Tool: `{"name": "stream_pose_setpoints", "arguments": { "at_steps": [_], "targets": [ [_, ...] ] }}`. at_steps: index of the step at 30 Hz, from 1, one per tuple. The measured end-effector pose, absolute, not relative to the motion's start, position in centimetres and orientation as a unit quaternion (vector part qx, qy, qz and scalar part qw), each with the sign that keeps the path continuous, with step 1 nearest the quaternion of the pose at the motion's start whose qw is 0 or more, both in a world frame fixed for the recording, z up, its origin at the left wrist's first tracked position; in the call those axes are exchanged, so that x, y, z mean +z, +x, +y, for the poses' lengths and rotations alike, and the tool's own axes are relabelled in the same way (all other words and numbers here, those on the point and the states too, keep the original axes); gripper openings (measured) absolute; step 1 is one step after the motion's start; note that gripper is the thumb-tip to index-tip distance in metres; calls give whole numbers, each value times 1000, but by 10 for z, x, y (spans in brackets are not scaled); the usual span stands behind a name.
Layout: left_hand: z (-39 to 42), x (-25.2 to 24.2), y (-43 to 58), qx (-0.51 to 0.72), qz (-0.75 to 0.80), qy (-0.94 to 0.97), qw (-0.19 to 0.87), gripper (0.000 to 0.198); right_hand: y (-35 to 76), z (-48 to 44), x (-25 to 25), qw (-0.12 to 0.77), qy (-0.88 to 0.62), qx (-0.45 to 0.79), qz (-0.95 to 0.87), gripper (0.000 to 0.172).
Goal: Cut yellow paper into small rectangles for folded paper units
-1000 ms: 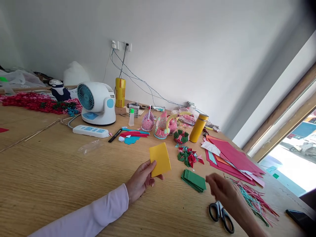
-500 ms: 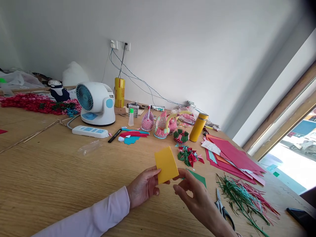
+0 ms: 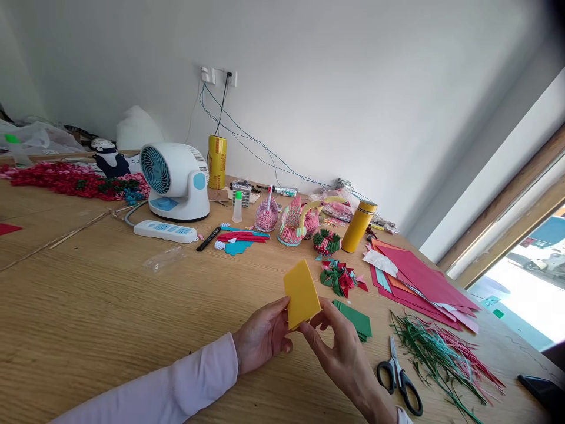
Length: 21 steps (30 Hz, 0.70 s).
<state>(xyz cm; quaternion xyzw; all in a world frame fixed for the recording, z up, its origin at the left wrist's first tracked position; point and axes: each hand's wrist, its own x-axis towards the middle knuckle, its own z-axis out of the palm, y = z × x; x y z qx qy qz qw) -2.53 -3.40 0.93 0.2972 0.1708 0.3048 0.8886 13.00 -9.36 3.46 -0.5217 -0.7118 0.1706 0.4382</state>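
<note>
Beyond the held yellow paper (image 3: pixel 302 294), roll lettering (image 3: pixel 216 162) blurs.

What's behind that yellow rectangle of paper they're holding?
Past the edges of the yellow rectangular paper, the brown wooden tabletop shows; farther back, to its right, lie folded red and green paper pieces. Whatever is directly behind it, perhaps part of the left hand, is covered.

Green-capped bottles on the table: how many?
2. One bottle stands right of the fan; another bottle is at far left, by the clear plastic bag. Others may be hidden.
</note>
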Motion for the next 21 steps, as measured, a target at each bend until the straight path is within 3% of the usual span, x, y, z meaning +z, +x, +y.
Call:
{"name": "stream_pose_setpoints", "arguments": {
  "at_steps": [5, 10, 14, 21],
  "targets": [
    [-34, 8, -24, 301, 173, 293, 891, 30, 125, -90, 32, 433, -517, 123, -728, 6],
    [-31, 9, -26, 316, 171, 283, 889, 36, 130, -87, 31, 366, -519, -42, -771, 16],
    [-27, 9, -29, 365, 214, 238, 874, 26, 145, -90, 27, 255, -489, -181, -814, 22],
    [-17, 18, -41, 381, 265, 264, 846, 34, 170, -99, 28, 136, -468, -268, -831, 36]
  ]
}}
